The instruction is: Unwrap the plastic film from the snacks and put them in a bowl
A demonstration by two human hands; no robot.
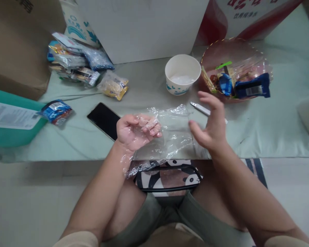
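Observation:
Thin clear plastic film (176,132) lies loosely over my left hand (139,132), from the wrist to the fingers, and stretches right across the table edge. That hand is palm up with its fingers curled in on the film; I cannot tell whether it is inside a bag or only draped. My right hand (212,125) is held above the table to the right of the film, thumb and fingers apart, holding nothing. Beneath and beside it lies a slim silver-white tool (200,107), partly hidden by the hand. A black phone (104,120) lies just left of my left hand.
A white paper bowl (179,87) and a pink gold-rimmed bowl (266,61) of wrapped snacks stand beyond my hands. Snack packets (77,61) are piled at the back left. Boxes (144,31) line the back. A panda-print bag (164,178) sits between my legs.

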